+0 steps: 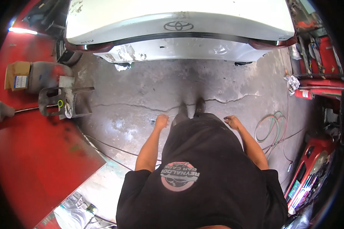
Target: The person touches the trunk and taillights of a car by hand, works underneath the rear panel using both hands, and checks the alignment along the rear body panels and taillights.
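My left hand [162, 121] hangs beside my left hip, fingers loosely bent, with nothing seen in it. On the other side my right hand [232, 122] hangs near my right hip, its fingers partly curled and a little apart, also holding nothing that shows. Neither hand touches anything. Ahead of me stands the rear of a white car [221, 27], its trunk lid shut. Below the lid, the lower rear panel [172, 49] shows grey and scuffed patches, and no bumper cover is seen on it.
A worn plastic chair [49, 103] stands left, near a cardboard box [17, 75] and a large red panel [38, 160]. Coiled hoses [258, 133] lie on the cracked concrete floor [141, 87] at right. Beyond them are a red bumper [307, 162] and a cluttered rack [319, 76].
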A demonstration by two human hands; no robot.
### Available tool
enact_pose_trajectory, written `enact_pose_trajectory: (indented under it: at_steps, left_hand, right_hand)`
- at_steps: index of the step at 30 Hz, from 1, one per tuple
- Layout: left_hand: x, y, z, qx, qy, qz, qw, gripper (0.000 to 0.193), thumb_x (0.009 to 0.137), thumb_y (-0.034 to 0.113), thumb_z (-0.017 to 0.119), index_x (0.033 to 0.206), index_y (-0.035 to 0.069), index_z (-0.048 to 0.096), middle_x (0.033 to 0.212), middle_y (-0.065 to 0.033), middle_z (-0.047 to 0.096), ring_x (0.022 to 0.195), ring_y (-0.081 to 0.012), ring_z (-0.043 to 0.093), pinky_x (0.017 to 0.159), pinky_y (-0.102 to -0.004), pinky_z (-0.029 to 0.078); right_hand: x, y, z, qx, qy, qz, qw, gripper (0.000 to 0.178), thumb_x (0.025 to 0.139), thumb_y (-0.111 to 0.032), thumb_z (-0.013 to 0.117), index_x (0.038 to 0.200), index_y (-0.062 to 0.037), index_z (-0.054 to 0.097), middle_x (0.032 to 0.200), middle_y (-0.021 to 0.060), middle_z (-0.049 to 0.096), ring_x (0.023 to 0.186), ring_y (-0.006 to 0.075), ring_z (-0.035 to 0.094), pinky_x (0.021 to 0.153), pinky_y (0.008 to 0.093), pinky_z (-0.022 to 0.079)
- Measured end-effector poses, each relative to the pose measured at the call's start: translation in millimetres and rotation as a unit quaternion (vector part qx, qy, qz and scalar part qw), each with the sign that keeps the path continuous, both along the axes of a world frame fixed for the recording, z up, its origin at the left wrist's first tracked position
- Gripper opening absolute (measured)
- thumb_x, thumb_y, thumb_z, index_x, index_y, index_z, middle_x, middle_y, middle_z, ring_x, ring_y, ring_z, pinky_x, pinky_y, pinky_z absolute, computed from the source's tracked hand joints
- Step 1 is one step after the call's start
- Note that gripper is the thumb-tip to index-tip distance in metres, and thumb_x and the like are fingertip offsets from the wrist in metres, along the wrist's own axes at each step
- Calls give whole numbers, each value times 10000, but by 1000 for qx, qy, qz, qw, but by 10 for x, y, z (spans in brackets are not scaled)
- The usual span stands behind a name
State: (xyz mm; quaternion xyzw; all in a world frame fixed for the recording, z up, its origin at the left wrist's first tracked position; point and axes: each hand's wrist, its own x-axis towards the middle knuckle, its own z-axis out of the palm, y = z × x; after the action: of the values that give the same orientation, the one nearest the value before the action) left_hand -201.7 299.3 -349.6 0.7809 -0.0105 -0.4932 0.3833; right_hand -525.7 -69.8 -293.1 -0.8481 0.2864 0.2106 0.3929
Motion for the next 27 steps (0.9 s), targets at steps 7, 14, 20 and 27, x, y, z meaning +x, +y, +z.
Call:
enact_pose_trajectory:
  at_steps: [7, 14, 20, 27]
  left_hand:
    - [-283, -158, 247, -7, 40, 71, 997, 265, 924, 247, 550, 985, 1, 630, 796, -127, 671, 567, -216, 633, 476, -347, 521]
    - [-585, -387, 612, 13, 20, 48, 999, 253, 895, 227, 579, 955, 2, 678, 812, -104, 666, 611, -189, 614, 507, -321, 490]
    - [-696, -189, 581, -15, -65, -71, 995, 274, 894, 227, 574, 972, -12, 685, 833, -101, 675, 621, -187, 609, 518, -334, 487]
    - [-751, -196, 567, 30, -95, -116, 988, 305, 895, 242, 582, 909, -41, 694, 808, -127, 692, 705, -222, 629, 627, -370, 479]
  right_hand:
    - [-122, -290, -146, 64, 99, -6, 993, 359, 878, -307, 648, 1142, -72, 709, 1140, 224, 673, 1106, 385, 628, 958, 427, 492]
    - [303, -335, -324, 18, -15, 109, 994, 402, 906, -338, 615, 1194, -63, 674, 1046, 215, 704, 999, 386, 666, 899, 442, 513]
    - [644, -416, -104, 66, 15, 79, 995, 397, 897, -328, 606, 1193, -74, 678, 1118, 231, 680, 1073, 395, 638, 944, 459, 486]
    - [421, -520, -76, 54, 37, 59, 996, 416, 882, -352, 626, 1195, -85, 684, 1178, 223, 662, 1106, 382, 625, 968, 447, 479]
